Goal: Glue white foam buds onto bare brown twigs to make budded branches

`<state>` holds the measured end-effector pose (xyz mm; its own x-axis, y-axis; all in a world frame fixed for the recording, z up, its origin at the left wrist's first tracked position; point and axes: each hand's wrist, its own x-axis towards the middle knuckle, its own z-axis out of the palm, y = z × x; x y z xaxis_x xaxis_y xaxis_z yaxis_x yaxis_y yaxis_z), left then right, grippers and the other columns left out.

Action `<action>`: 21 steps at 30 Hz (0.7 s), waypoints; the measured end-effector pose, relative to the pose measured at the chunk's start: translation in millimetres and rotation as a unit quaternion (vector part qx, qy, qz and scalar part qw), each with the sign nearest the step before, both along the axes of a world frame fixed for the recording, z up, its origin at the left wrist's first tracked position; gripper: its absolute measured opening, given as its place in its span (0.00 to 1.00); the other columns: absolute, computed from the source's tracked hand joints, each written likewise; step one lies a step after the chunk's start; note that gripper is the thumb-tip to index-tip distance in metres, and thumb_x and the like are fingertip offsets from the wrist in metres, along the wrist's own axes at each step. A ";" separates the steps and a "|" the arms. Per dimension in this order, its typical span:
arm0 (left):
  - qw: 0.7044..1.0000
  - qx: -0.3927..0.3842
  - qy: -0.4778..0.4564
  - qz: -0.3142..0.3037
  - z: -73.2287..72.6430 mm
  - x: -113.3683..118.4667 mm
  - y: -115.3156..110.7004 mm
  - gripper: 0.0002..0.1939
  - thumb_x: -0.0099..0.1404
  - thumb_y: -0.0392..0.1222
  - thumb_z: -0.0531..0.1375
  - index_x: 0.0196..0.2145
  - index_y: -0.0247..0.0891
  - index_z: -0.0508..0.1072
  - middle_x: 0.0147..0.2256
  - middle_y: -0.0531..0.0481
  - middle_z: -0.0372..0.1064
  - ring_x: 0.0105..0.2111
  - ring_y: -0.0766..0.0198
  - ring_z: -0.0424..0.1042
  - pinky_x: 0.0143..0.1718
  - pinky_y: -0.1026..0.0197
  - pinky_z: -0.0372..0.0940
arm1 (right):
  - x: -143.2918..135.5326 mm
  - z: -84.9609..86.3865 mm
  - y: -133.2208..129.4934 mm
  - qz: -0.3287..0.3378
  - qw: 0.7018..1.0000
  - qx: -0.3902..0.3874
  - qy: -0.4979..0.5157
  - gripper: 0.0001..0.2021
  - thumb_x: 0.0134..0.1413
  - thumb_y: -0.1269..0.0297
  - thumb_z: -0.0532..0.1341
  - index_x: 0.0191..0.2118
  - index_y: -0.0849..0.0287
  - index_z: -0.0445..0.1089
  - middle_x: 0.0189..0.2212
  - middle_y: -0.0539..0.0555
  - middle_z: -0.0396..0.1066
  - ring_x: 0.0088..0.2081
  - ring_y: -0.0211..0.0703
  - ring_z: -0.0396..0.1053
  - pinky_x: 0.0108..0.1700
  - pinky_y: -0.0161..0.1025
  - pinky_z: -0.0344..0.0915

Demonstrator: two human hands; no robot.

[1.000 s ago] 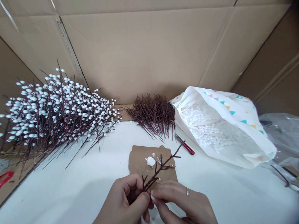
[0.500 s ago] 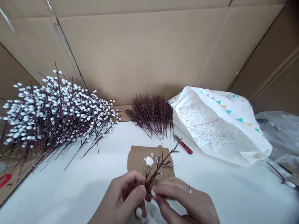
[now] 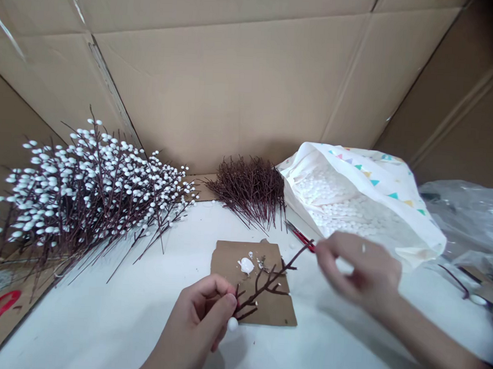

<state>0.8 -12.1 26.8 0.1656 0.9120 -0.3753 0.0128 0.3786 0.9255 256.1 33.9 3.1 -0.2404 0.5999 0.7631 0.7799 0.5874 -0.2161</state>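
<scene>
My left hand [image 3: 207, 309] pinches a dark brown artificial twig [image 3: 266, 287] near its lower end, and the forked tips point up to the right. One white oval bud [image 3: 233, 324] shows just beside the thumb and the twig's base; whether it is attached is hidden. My right hand [image 3: 361, 267] is raised to the right, between the twig and the bag, and blurred by motion. Its fingertips appear close together near the twig's far tip, but contact or a held thing cannot be made out. Beneath the twig lies a cardboard piece [image 3: 226, 255] with a white glue blob [image 3: 246, 266].
A heap of twigs with white buds [image 3: 101, 182] fills the left. Bare brown twigs [image 3: 250, 187] lie at the back, beside a patterned bag [image 3: 399, 190] of white buds. Red-handled snippers [image 3: 299, 235] lie partly behind my hand. Cardboard walls [image 3: 235, 85] enclose the table.
My right hand has moved away from the twig's base, up and to the right. The twig has tilted lower toward the right in my left hand.
</scene>
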 end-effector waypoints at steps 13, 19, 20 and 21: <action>0.989 0.140 0.032 -0.031 -0.7 -9.4 3.5 0.13 0.55 0.50 0.66 0.24 0.37 0.72 0.23 0.50 0.67 0.22 0.67 0.62 0.20 0.67 0.54 | 78.5 -33.8 62.9 -0.259 0.905 -0.293 -0.170 0.13 0.57 0.68 0.52 0.32 0.56 0.75 0.34 0.55 0.76 0.36 0.48 0.72 0.34 0.39 0.58; 0.865 0.456 0.200 -0.062 -21.1 -20.1 13.9 0.06 0.62 0.33 0.59 0.30 0.39 0.74 0.26 0.48 0.72 0.24 0.65 0.68 0.23 0.66 0.60 | 76.1 -26.0 57.7 -0.255 0.894 -0.304 -0.208 0.11 0.54 0.69 0.54 0.27 0.57 0.72 0.30 0.55 0.73 0.34 0.49 0.70 0.35 0.42 0.55; 0.845 0.483 0.222 -0.060 -26.7 -22.2 16.4 0.06 0.62 0.31 0.58 0.31 0.39 0.74 0.27 0.47 0.73 0.24 0.65 0.68 0.23 0.66 0.60 | 75.1 -24.7 56.4 -0.256 0.892 -0.304 -0.214 0.11 0.53 0.69 0.54 0.26 0.57 0.72 0.29 0.55 0.73 0.34 0.50 0.69 0.35 0.42 0.55; 0.826 0.507 0.240 -0.059 -32.4 -24.1 18.6 0.07 0.61 0.30 0.58 0.32 0.39 0.74 0.27 0.47 0.73 0.24 0.65 0.68 0.23 0.65 0.61 | 74.1 -23.7 55.3 -0.255 0.891 -0.306 -0.219 0.10 0.53 0.69 0.55 0.25 0.57 0.71 0.29 0.55 0.73 0.34 0.50 0.69 0.35 0.43 0.54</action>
